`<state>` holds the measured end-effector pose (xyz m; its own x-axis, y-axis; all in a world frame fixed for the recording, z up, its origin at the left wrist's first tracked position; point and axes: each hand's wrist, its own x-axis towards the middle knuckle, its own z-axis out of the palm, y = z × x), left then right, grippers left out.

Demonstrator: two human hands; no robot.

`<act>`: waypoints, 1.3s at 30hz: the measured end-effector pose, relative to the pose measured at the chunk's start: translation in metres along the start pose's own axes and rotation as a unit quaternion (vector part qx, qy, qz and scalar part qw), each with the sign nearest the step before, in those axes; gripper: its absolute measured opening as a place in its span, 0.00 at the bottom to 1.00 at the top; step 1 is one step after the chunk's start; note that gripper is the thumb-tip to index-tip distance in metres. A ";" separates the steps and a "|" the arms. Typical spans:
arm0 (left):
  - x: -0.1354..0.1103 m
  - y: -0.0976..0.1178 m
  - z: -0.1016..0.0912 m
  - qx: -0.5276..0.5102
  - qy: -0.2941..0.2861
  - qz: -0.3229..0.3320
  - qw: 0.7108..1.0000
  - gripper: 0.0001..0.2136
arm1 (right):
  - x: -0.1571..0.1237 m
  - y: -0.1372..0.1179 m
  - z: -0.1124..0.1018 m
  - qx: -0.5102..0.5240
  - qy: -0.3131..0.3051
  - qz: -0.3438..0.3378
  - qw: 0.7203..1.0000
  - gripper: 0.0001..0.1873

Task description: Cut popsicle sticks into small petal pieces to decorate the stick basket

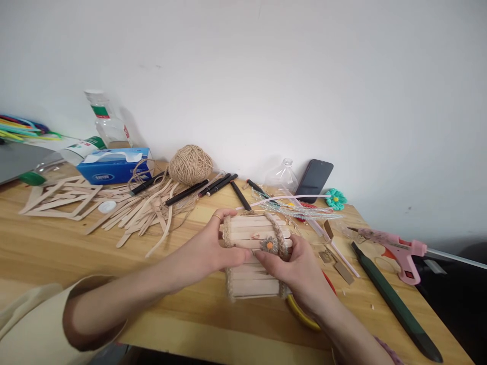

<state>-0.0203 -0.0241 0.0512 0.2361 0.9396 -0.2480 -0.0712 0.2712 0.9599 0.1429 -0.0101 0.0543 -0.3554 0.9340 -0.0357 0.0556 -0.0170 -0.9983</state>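
Between my two hands is a rounded holder made of popsicle sticks (254, 288), with braided twine around both ends. A small grey flower with an orange centre (269, 245) sits on its side near the right braid. My left hand (220, 248) grips the holder's left end, its thumb laid across the sticks. From the right, my right hand (291, 263) holds the other end, its thumb tip close to the left thumb just below the flower. Fingers behind the holder are hidden. Scissors with yellow and red handles (302, 313) lie partly under my right hand.
A twine ball (190, 165), loose popsicle sticks (139, 215), black markers (186, 192) and a blue tissue box (114, 170) lie at left. A phone (314, 180) leans on the wall. At right are a pink glue gun (399, 248) and a dark green tool (395, 299).
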 end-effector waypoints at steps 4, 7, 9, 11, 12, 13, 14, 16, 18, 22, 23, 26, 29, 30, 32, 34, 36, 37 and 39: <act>0.003 -0.002 0.002 -0.018 0.003 -0.002 1.000 0.29 | -0.002 -0.004 0.001 -0.001 0.018 0.027 0.999 0.09; 0.003 -0.002 0.002 -0.026 0.000 -0.008 1.000 0.29 | -0.006 -0.004 -0.001 0.052 0.040 0.061 0.996 0.08; 0.002 0.000 0.003 -0.019 0.004 -0.013 1.000 0.28 | -0.008 -0.004 -0.001 0.076 0.056 0.075 0.993 0.09; 0.001 0.004 0.003 -0.009 0.008 -0.021 1.000 0.28 | -0.010 -0.006 0.000 0.075 0.058 0.081 0.992 0.10; 0.000 0.005 0.003 -0.005 0.008 -0.026 1.000 0.27 | -0.009 -0.006 0.000 0.070 0.056 0.080 0.993 0.10; 0.000 0.006 0.004 -0.004 0.007 -0.030 1.000 0.27 | -0.009 -0.007 0.001 0.067 0.052 0.076 0.994 0.11; -0.001 0.007 0.004 -0.004 0.007 -0.032 0.999 0.27 | -0.008 -0.007 0.001 0.065 0.046 0.071 0.994 0.12; -0.001 0.008 0.004 -0.005 0.012 -0.031 0.999 0.28 | -0.006 -0.007 0.001 0.061 0.035 0.062 0.996 0.13; -0.002 0.008 0.004 -0.004 0.014 -0.040 0.999 0.28 | -0.003 -0.005 -0.001 0.040 0.023 0.061 0.997 0.12; -0.002 0.010 0.004 -0.009 0.009 -0.063 0.998 0.28 | -0.002 -0.001 -0.005 0.005 0.006 0.056 0.998 0.09; -0.002 0.011 0.005 -0.007 0.012 -0.063 0.998 0.28 | -0.002 -0.001 -0.006 0.011 0.003 0.056 0.998 0.09; -0.001 0.012 0.007 0.005 0.022 -0.062 0.998 0.28 | -0.003 -0.002 -0.004 0.041 0.011 0.073 0.996 0.09; 0.000 0.011 0.007 0.011 0.020 -0.059 0.998 0.27 | -0.002 -0.003 -0.002 0.052 0.014 0.075 0.996 0.10; 0.000 0.010 0.006 0.013 0.019 -0.055 0.998 0.27 | -0.001 -0.004 -0.002 0.050 0.007 0.073 0.996 0.10; 0.001 0.008 0.005 0.022 0.016 -0.043 0.999 0.26 | 0.000 -0.004 -0.001 0.041 -0.010 0.073 0.996 0.10; 0.002 0.005 0.003 0.038 0.017 -0.033 0.999 0.26 | 0.000 -0.005 0.000 0.040 0.001 0.076 0.996 0.09; 0.004 0.004 0.003 0.057 0.021 -0.029 0.998 0.27 | -0.001 -0.006 0.001 0.053 0.018 0.077 0.995 0.09; 0.004 0.003 0.003 0.063 0.023 -0.029 0.997 0.28 | -0.002 -0.006 0.001 0.060 0.025 0.078 0.995 0.09; 0.005 0.003 0.003 0.062 0.026 -0.031 0.997 0.28 | -0.002 -0.005 0.001 0.064 0.022 0.077 0.995 0.09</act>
<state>-0.0166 -0.0197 0.0532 0.1857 0.9321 -0.3109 0.0627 0.3045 0.9505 0.1421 -0.0121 0.0597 -0.3101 0.9315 -0.1902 -0.0143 -0.2046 -0.9787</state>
